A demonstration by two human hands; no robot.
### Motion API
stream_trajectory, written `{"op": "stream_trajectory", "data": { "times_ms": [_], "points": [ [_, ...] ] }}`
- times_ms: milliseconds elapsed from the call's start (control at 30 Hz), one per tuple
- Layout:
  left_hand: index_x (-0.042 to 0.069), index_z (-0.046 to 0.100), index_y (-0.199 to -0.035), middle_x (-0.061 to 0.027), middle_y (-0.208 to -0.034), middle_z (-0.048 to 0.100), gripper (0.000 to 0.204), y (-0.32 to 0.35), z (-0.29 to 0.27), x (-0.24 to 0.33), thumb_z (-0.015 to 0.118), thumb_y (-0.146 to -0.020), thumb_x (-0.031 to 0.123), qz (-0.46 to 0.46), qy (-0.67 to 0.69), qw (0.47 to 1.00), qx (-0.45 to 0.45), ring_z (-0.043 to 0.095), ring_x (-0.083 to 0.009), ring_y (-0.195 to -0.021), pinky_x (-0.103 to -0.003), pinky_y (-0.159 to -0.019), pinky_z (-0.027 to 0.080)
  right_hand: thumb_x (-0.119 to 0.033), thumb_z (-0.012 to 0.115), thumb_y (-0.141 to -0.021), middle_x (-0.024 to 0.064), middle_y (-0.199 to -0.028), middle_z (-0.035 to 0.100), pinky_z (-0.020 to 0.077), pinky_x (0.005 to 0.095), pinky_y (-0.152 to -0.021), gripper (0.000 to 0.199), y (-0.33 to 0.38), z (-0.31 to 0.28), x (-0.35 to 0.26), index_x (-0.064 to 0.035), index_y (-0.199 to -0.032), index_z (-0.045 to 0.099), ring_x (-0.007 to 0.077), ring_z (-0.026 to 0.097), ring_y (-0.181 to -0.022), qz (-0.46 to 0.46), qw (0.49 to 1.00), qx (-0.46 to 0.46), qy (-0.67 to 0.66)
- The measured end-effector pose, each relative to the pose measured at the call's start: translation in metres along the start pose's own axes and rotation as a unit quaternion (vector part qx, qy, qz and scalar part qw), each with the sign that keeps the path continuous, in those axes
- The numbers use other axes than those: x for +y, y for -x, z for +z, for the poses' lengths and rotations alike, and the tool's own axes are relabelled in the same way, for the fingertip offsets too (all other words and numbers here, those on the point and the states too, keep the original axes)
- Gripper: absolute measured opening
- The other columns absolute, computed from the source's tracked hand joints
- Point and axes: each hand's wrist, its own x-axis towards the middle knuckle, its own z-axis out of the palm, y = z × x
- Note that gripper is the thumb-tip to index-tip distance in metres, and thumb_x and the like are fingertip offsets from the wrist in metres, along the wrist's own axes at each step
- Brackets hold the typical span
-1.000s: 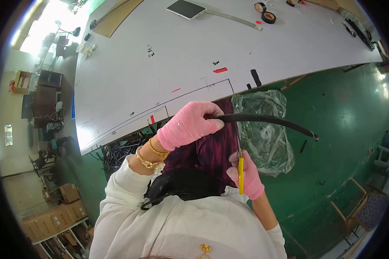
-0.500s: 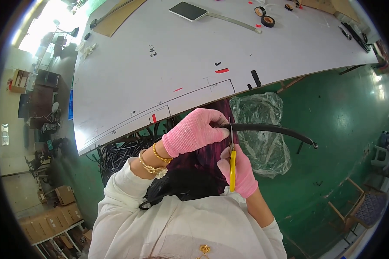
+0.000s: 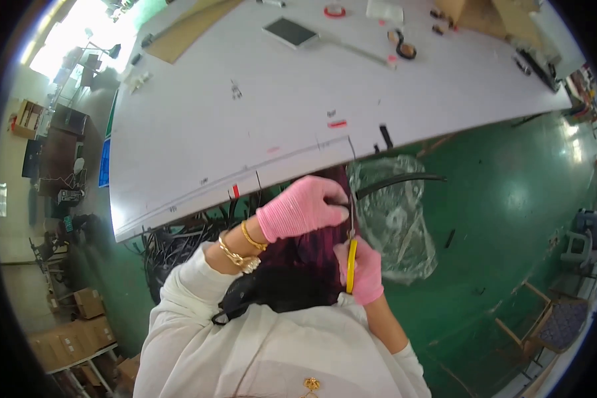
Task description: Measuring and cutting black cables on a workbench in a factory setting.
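Observation:
My right hand (image 3: 363, 270), in a pink glove, is closed around yellow-handled scissors (image 3: 351, 265) seen nearly edge-on, blades pointing away from me. Left of the blades, my left hand (image 3: 305, 209), also in a pink glove, is closed with thumb and fingertips together; what it pinches is mostly hidden. Just right of the blades is the near end of a black rubber-like strip (image 3: 401, 180), stretching right over a clear plastic bag (image 3: 398, 225). A gap seems to separate this strip from my left fingertips.
A white table (image 3: 179, 132) with drawn lines lies ahead, bearing a phone-like device (image 3: 290, 32), black tape rolls (image 3: 404, 48) and red tape (image 3: 335, 10). Black strips (image 3: 172, 249) are heaped below its edge at left. A chair (image 3: 544, 318) stands on the green floor at right.
The black strip's right part has swung up and away, and its near end now appears apart from my left hand. Both hands have shifted slightly, the scissors staying in my right hand.

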Motion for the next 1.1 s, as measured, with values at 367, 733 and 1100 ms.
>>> {"op": "stream_trajectory", "data": {
  "times_ms": [367, 733, 1100],
  "points": [
    [-0.001, 0.067, -0.098, 0.0003, -0.072, 0.059, 0.022, 0.197, -0.058, -0.03, 0.048, -0.088, -0.003, 0.047, 0.054, 0.965, 0.251, 0.048, -0.005, -0.062, -0.022, -0.058, 0.042, -0.026, 0.078, -0.081, 0.0115, -0.078, 0.062, 0.0476, 0.0387, -0.071, 0.036, -0.046, -0.055, -0.048, -0.0012, -0.099, 0.058, 0.0298, 0.059, -0.076, -0.122, 0.91, 0.172, 0.358],
    [-0.001, 0.066, -0.087, -0.0079, -0.078, 0.069, 0.012, 0.332, -0.069, -0.019, 0.059, -0.079, -0.003, 0.03, -0.089, 0.904, 0.416, 0.059, -0.0127, -0.062, -0.024, -0.061, 0.046, -0.029, 0.071, -0.078, 0.0203, -0.101, 0.066, 0.0523, 0.0462, -0.081, 0.032, -0.275, 0.016, -0.095, -0.0048, -0.099, 0.066, 0.0373, 0.064, -0.094, -0.18, 0.795, 0.158, 0.558],
    [0.001, 0.066, -0.095, -0.0122, -0.084, 0.068, 0.021, 0.206, -0.031, 0.036, 0.064, -0.074, -0.002, 0.072, -0.179, 0.961, 0.196, 0.064, -0.0224, -0.069, -0.03, -0.066, 0.049, -0.037, 0.084, -0.061, 0.0135, -0.095, 0.061, 0.0524, 0.0344, -0.074, 0.067, -0.019, 0.111, -0.062, -0.002, -0.112, 0.058, 0.0263, 0.064, -0.086, -0.312, 0.891, -0.322, 0.066]
  ]
}}
